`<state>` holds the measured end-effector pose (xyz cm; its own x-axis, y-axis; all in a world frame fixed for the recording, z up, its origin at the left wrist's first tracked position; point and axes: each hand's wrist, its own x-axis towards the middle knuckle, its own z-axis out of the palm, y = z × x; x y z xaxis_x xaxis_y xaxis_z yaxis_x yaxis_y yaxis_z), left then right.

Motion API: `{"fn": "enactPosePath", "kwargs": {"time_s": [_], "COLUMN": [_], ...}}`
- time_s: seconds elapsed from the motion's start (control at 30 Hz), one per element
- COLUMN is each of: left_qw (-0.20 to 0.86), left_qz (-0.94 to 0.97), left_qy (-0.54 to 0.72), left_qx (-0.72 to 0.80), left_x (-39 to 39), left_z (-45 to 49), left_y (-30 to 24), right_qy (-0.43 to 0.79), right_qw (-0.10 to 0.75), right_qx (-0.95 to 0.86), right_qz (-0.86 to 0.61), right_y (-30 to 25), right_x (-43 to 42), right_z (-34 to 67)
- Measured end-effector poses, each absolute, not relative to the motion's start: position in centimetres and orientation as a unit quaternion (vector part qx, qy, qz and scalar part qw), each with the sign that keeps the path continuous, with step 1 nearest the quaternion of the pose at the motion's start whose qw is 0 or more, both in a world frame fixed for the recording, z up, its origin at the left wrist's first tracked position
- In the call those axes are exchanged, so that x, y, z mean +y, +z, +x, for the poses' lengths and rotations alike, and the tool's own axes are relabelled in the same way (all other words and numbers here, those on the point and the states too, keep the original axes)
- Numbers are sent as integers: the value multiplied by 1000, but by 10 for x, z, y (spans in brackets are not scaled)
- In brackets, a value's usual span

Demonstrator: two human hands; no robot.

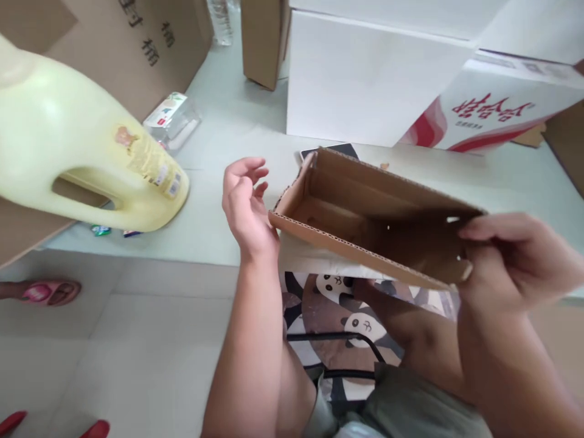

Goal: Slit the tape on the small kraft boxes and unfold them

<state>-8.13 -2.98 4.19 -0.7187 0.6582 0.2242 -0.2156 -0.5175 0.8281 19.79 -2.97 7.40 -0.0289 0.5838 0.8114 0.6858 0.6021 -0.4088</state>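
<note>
An open brown cardboard box lies on its side at the near edge of the pale table, its opening toward me. My right hand grips its right end, thumb on top. My left hand is beside the box's left corner, the heel of the palm touching it, fingers loosely curled and apart, holding nothing. A large pale-yellow jug with a handle hangs in the air at the left; what holds it is out of view.
White cartons, one with red printing, and brown cardboard boxes stand at the back. A clear plastic packet and a dark phone lie on the table. Panda-print fabric is under the box. Another person's pink slipper is on the floor.
</note>
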Motion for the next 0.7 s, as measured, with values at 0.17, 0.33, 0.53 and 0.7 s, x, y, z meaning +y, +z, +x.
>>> {"fn": "enactPosePath", "kwargs": {"time_s": [0.17,0.33,0.53,0.7], "left_qw": [317,321,240,277], "left_qz": [498,537,636,582], "left_qy": [725,695,629,656], "left_qx": [356,355,378,391], "left_x": [-23,-14,-3,-1], "left_z": [-55,-50,-46,-26], "left_y": [39,37,23,28], "right_qy": [-11,93,100,92], "right_qw": [579,572,511,527], "right_qx": [-720,-711,-741,-737], "right_qz": [-383,-398,-423,-414], "right_y": [45,19,13,5], "right_x": [-50,-35,-33,-38], "right_z": [232,240,244,246]}}
